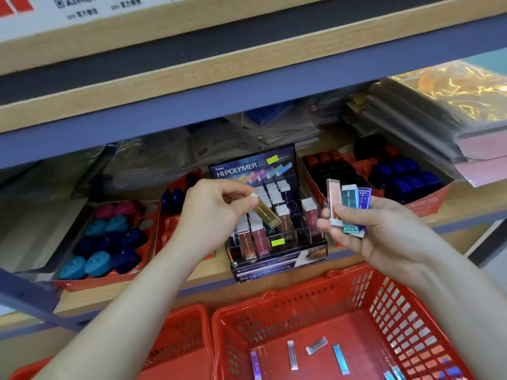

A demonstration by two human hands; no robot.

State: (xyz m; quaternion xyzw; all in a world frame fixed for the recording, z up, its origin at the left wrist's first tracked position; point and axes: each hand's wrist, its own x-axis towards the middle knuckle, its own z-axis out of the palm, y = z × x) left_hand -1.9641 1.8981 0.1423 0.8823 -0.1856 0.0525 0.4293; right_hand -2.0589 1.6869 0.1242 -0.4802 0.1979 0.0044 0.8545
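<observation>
My left hand (pixel 216 209) pinches a slim gold eraser (pixel 267 212) by its white end, tilted over the eraser display box (pixel 277 242) marked HI-POLYMER on the shelf. Rows of slim erasers in maroon, brown and dark sleeves stand upright in the box. To its right, my right hand (pixel 384 229) holds a fan of three slim erasers: a pink one (pixel 334 198), a teal one (pixel 349 207) and a purple one (pixel 364 198). Below both hands stands a red shopping basket (pixel 384 303) with several slim erasers lying on its bottom.
Red trays of blue, teal and pink sharpeners (pixel 107 242) sit left of the display, and a red tray of dark blue and red items (pixel 397 176) sits right. Plastic-wrapped paper packs (pixel 428 119) fill the shelf's back. A second red basket (pixel 181 338) stands at lower left.
</observation>
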